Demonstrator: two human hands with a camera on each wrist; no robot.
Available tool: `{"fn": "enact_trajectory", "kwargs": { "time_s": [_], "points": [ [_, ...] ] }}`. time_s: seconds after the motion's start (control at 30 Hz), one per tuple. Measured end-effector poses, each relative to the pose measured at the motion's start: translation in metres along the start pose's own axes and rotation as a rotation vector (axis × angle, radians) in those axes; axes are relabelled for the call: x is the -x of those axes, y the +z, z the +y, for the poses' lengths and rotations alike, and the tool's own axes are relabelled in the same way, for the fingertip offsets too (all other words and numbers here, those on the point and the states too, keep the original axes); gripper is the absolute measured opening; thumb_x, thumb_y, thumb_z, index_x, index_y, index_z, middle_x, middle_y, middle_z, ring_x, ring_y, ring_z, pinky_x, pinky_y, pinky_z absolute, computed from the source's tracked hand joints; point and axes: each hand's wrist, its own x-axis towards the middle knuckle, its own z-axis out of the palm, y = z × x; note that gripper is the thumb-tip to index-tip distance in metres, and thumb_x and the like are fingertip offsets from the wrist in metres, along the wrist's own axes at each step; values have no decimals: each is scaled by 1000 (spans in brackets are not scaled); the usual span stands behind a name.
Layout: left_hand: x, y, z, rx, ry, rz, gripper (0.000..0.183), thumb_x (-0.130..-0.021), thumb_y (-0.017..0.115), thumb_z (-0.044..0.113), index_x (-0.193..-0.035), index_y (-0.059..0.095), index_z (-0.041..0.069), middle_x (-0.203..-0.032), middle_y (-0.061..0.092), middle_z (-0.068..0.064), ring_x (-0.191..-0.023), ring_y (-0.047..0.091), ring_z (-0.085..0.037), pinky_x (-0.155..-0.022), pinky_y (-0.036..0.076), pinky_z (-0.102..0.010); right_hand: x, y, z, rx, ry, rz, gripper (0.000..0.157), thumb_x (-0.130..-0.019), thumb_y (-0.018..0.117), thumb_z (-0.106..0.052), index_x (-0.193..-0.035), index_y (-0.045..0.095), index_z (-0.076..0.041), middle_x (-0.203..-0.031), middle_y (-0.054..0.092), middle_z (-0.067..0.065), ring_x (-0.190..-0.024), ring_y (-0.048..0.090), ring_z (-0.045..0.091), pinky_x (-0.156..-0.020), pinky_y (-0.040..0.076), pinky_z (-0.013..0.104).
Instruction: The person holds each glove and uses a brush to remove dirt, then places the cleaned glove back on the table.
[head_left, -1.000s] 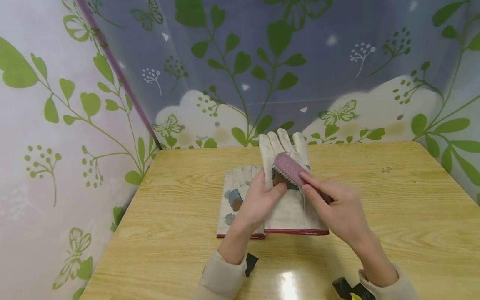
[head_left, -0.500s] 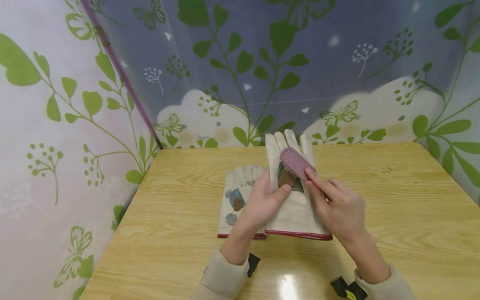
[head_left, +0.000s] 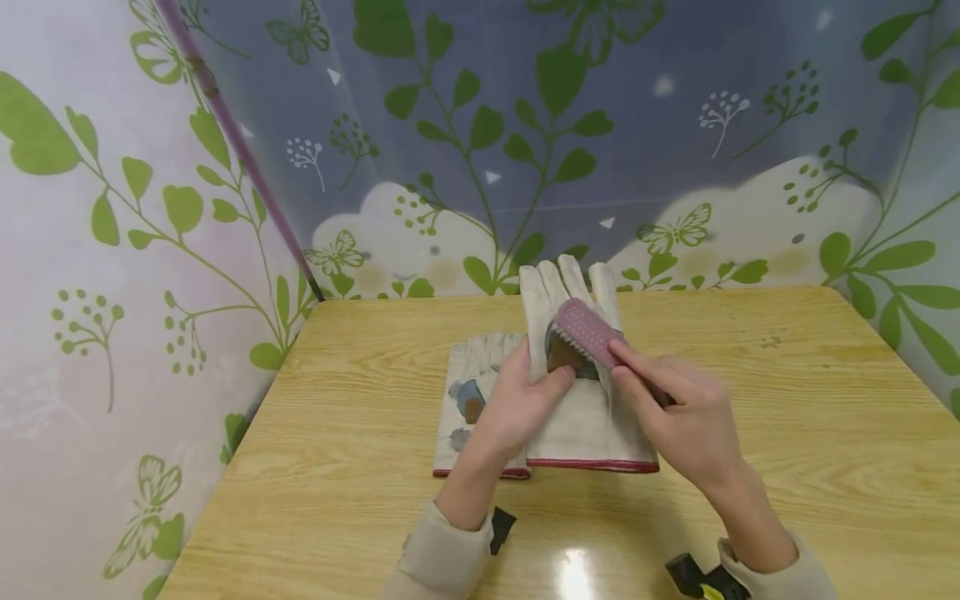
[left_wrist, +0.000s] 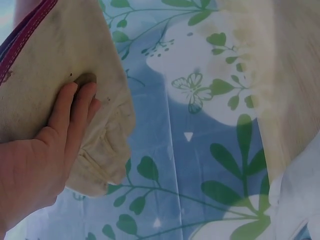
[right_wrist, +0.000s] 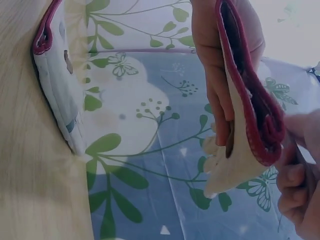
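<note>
A cream cloth work glove with a red-edged cuff is held up off the table in the head view. My left hand grips it by its left side, thumb on the front; in the left wrist view the left-hand fingers lie against the glove's back. My right hand holds a pink brush, its bristles turned towards the brown and blue-grey patch on the glove. The right wrist view looks along the open cuff, with the right hand at the edge.
A second cream glove with blue, brown and grey marks lies flat on the wooden table, left of the held one. A leaf-patterned curtain stands behind the table's far edge.
The held glove and brush shifted slightly right, then came back left. The brush slid up and back down over the patch. The second glove stayed in place.
</note>
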Motion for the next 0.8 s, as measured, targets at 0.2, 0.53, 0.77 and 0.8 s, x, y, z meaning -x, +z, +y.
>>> {"fn": "enact_trajectory", "kwargs": {
  "time_s": [0.2,0.53,0.77,0.8],
  "points": [
    [-1,-1,1,6,46,-20,53,-92,52,1,-140,41,19,-132,52,1,-115,50,-12,-98,41,-33,-1,1,-2,92,-72,-42,37,-93,56,-39,-104,74,-10,-65,62,-1,-50,37,0,-44,30,13],
    [2,5,2,-40,43,-114,54,-91,51,-3,-141,38,13,-132,52,-7,-117,50,-12,-101,39,-31,2,-4,9,82,67,46,34,-73,76,0,-106,72,-6,-76,71,8,-57,48,0,-50,35,12],
    [5,6,4,-62,26,-142,47,-93,55,5,-136,42,15,-125,56,-4,-110,52,-9,-100,39,-29,-2,-16,8,-52,187,71,42,-71,71,15,-110,70,-2,-88,71,16,-63,53,-2,-55,39,8],
    [5,5,5,-68,18,-125,48,-93,55,6,-137,42,17,-125,55,-2,-112,51,-9,-101,39,-30,-3,-16,6,-65,178,65,40,-72,71,14,-109,70,-2,-89,71,16,-65,55,-2,-55,40,8]
  ]
}}
